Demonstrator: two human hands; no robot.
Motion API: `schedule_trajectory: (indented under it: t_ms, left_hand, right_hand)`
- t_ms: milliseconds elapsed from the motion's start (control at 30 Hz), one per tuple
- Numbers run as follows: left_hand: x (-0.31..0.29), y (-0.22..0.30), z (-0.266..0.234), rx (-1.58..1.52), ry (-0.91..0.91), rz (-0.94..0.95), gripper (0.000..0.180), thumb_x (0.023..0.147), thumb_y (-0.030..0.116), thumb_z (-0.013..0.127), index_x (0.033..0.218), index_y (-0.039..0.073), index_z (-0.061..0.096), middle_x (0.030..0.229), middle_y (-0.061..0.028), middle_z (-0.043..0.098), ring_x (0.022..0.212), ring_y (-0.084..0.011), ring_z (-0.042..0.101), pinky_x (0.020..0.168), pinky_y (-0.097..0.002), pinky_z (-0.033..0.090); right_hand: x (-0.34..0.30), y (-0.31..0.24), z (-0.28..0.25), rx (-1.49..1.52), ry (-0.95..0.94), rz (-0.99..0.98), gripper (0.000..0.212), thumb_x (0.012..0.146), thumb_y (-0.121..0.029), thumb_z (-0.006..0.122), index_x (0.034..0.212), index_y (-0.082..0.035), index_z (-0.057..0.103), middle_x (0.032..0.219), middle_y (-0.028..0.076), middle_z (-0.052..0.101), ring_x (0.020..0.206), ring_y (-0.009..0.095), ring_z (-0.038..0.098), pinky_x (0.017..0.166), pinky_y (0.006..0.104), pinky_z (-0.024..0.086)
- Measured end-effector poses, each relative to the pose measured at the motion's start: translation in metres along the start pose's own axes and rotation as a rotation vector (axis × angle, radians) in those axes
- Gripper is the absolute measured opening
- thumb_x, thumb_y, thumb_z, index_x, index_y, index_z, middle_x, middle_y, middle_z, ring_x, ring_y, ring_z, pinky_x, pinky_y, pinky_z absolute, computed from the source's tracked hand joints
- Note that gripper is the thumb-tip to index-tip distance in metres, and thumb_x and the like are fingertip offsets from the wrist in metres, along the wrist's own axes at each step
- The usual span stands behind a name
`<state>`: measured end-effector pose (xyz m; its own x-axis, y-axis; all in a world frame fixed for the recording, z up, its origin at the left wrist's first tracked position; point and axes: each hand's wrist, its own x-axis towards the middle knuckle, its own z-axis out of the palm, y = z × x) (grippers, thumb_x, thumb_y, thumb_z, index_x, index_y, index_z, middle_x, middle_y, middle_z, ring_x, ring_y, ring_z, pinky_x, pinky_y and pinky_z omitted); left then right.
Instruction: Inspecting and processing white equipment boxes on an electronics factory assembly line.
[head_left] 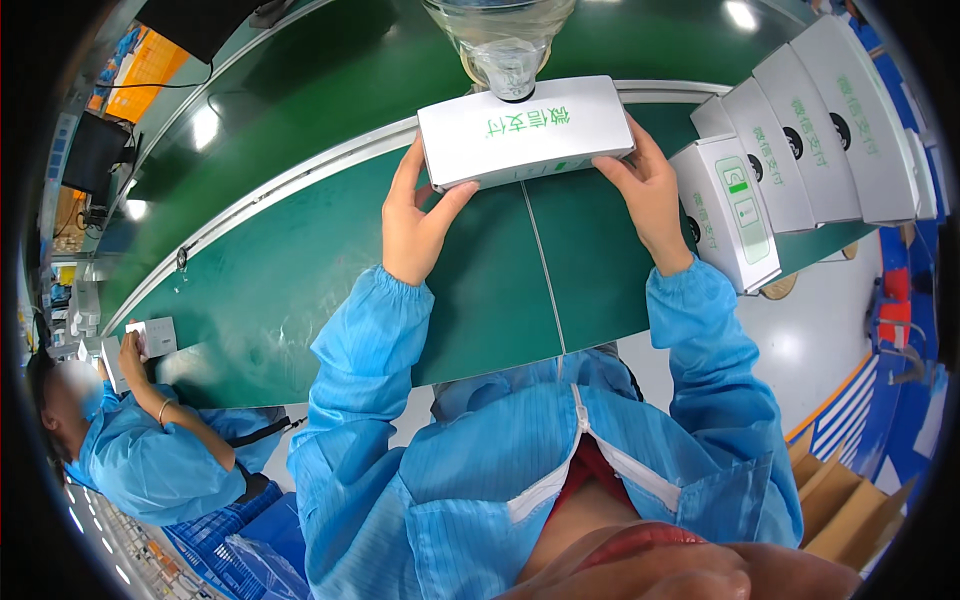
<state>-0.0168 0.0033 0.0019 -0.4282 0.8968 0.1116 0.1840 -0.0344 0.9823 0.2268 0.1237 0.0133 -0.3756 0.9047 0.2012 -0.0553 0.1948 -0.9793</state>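
A white carton (525,130) with green print is held between my two hands over the far side of the green worktable (480,290). My left hand (420,210) grips its left end, thumb along the near lower edge. At the opposite end, my right hand (645,195) closes round the corner with its thumb on the near side. Just beyond the carton, a round clear plastic container with a lining (505,50) stands against its far edge. What the carton holds is hidden.
To the right, several similar white boxes (735,215) stand in a row on the table. A co-worker (160,450) in blue handles small white boxes (155,338) at far left. A metal rail (330,165) runs along the table. Brown cardboard (840,500) is at lower right.
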Motion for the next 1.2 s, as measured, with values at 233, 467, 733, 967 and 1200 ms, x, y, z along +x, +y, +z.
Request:
schedule_trajectory:
  t_ms: [233,467,733,967,1200]
  left_hand:
    - [-0.005,-0.008,0.005,-0.125,0.034,0.006,0.078,0.075,0.008,0.078,0.144,0.006,0.042,0.137,-0.0116,0.051,0.128,-0.0238,0.049,0.094,-0.0377,0.05]
    - [0.001,-0.006,0.008,-0.134,0.073,0.024,0.075,0.074,0.006,0.079,0.141,0.004,0.045,0.134,-0.0118,0.053,0.124,-0.0222,0.052,0.088,-0.0333,0.053]
    - [0.001,-0.008,0.008,-0.134,0.088,0.024,0.075,0.074,0.007,0.079,0.141,0.004,0.045,0.133,-0.0125,0.054,0.123,-0.0229,0.052,0.087,-0.0333,0.054]
    - [0.002,-0.003,0.009,-0.14,0.08,0.066,0.09,0.074,0.009,0.079,0.149,0.009,0.03,0.143,-0.0173,0.045,0.128,-0.0273,0.048,0.091,-0.037,0.051]
    - [0.001,-0.003,0.008,-0.119,0.086,0.07,0.093,0.074,0.01,0.08,0.15,0.009,0.027,0.143,-0.0189,0.044,0.129,-0.0286,0.047,0.09,-0.0372,0.052]
  right_hand:
    - [-0.004,0.014,0.0,-0.03,0.033,-0.082,0.062,0.085,-0.003,0.069,0.141,0.0,0.044,0.135,0.013,0.054,0.121,0.021,0.054,0.1,0.0353,0.045]
    - [0.0,0.019,-0.002,0.003,0.04,-0.101,0.06,0.086,-0.003,0.068,0.141,0.001,0.044,0.136,0.013,0.053,0.119,0.021,0.055,0.099,0.0339,0.045]
    - [-0.001,0.02,-0.003,-0.032,0.052,-0.103,0.058,0.087,-0.004,0.068,0.14,0.001,0.045,0.137,0.014,0.053,0.12,0.021,0.054,0.096,0.032,0.047]
    - [-0.002,0.018,-0.002,-0.034,0.06,-0.091,0.058,0.086,-0.002,0.068,0.14,0.001,0.046,0.137,0.014,0.053,0.12,0.021,0.054,0.095,0.0321,0.048]
    - [-0.002,0.02,-0.002,-0.023,0.063,-0.106,0.057,0.086,-0.003,0.067,0.139,0.001,0.046,0.136,0.014,0.053,0.12,0.021,0.055,0.095,0.0323,0.048]
